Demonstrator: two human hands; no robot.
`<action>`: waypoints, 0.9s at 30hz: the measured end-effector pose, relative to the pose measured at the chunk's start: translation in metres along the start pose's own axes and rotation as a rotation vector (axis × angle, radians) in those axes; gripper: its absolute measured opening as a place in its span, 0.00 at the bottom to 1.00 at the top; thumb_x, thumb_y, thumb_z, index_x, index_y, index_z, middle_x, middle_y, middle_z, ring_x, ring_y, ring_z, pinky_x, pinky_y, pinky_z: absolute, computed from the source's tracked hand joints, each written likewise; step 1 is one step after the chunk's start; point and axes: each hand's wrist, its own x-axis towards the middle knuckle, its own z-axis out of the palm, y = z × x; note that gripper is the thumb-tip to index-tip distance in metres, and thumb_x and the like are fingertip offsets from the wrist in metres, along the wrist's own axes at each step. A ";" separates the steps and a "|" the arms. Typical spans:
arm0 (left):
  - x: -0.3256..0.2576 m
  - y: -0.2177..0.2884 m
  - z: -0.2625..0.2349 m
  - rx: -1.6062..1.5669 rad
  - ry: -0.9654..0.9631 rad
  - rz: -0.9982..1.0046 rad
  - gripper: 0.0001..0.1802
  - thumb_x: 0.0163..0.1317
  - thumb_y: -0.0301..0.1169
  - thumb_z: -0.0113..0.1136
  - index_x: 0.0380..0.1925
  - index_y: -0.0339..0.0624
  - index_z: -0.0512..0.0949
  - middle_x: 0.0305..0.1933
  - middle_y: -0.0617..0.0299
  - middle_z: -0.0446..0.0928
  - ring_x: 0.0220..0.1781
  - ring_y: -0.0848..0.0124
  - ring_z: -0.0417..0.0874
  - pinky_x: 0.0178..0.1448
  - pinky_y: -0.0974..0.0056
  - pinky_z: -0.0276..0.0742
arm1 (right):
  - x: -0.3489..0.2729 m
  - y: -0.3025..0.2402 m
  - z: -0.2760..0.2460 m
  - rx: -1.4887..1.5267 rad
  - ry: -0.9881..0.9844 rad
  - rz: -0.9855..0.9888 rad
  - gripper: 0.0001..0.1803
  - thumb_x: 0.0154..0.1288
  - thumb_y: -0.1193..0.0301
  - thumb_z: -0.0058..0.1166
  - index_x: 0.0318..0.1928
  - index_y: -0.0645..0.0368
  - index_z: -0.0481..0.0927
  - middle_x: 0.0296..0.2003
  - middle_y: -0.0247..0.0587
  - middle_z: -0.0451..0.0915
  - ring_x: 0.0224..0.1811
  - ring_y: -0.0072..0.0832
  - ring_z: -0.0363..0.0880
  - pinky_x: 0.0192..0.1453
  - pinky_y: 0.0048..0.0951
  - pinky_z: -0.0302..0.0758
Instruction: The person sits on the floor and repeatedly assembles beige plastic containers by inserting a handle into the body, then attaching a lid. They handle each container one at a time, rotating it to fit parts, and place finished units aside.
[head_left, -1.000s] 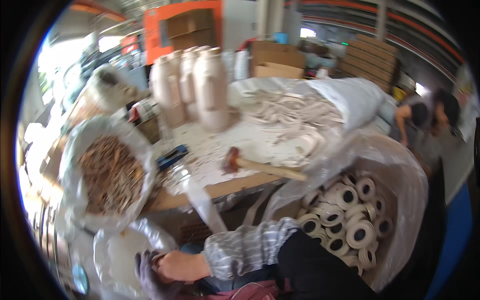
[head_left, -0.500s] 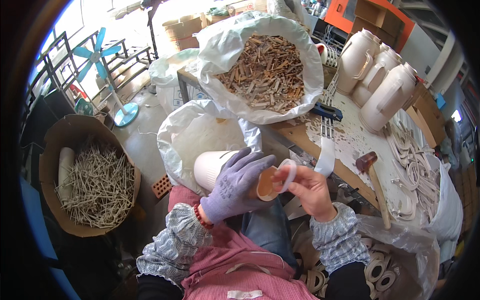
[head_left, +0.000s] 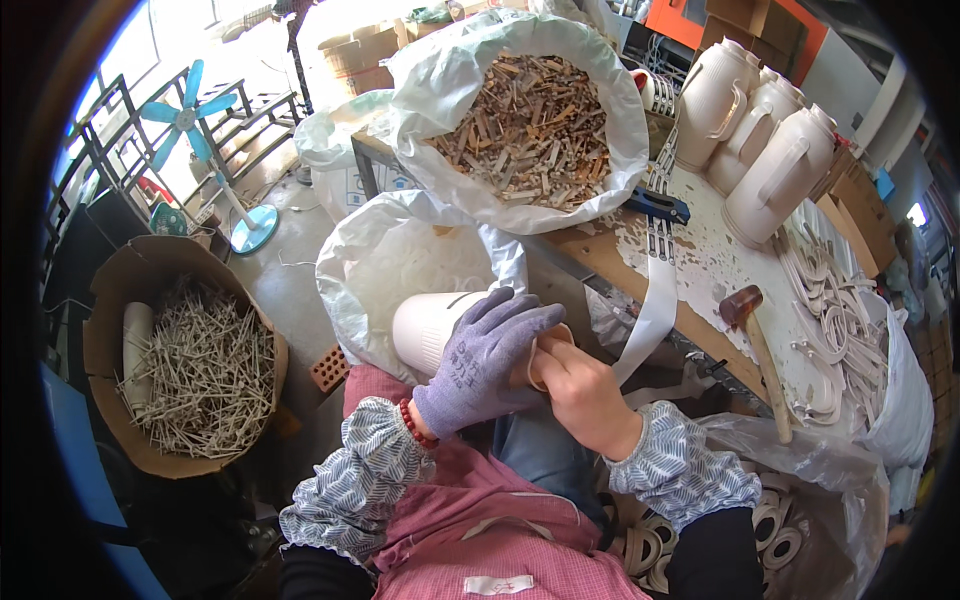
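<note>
A cream, ribbed plastic jug body lies tilted over my lap, with its open end toward the right. Around its middle my left hand, in a purple-grey glove, is closed and holds it. My bare right hand is at the open end, fingers bunched together and reaching into the mouth beside the rim. The white plastic ring it held earlier is hidden behind the fingers, so I cannot tell whether they still grip it.
A white sack stands behind the jug body. Wood-like scraps fill another sack. On the workbench are several cream jugs, a mallet and curved handles. Thin plastic sticks fill a carton at left; a fan stands beyond.
My right hand has moved the white ring to the open end of the jug body, and the fingers now go into the mouth. The left hand keeps its hold.
</note>
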 end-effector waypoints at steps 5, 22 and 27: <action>-0.003 -0.002 -0.002 0.107 -0.071 0.047 0.43 0.35 0.37 0.74 0.58 0.45 0.72 0.58 0.57 0.76 0.62 0.55 0.75 0.69 0.47 0.65 | -0.001 0.001 0.001 -0.029 -0.072 0.038 0.06 0.55 0.74 0.57 0.34 0.59 0.78 0.30 0.42 0.79 0.35 0.39 0.81 0.35 0.34 0.80; -0.018 0.023 -0.051 0.141 -0.346 0.204 0.28 0.46 0.42 0.72 0.48 0.51 0.74 0.60 0.56 0.74 0.63 0.54 0.75 0.66 0.50 0.69 | -0.033 0.012 -0.053 0.736 -0.362 0.004 0.12 0.61 0.78 0.59 0.47 0.59 0.82 0.41 0.45 0.83 0.42 0.38 0.83 0.48 0.31 0.79; -0.041 0.034 -0.128 -0.117 0.430 -0.153 0.24 0.43 0.37 0.80 0.32 0.47 0.71 0.59 0.47 0.73 0.62 0.54 0.75 0.61 0.53 0.75 | -0.020 0.077 -0.051 0.724 -0.047 0.545 0.09 0.69 0.79 0.50 0.45 0.67 0.82 0.36 0.40 0.85 0.40 0.24 0.83 0.46 0.24 0.79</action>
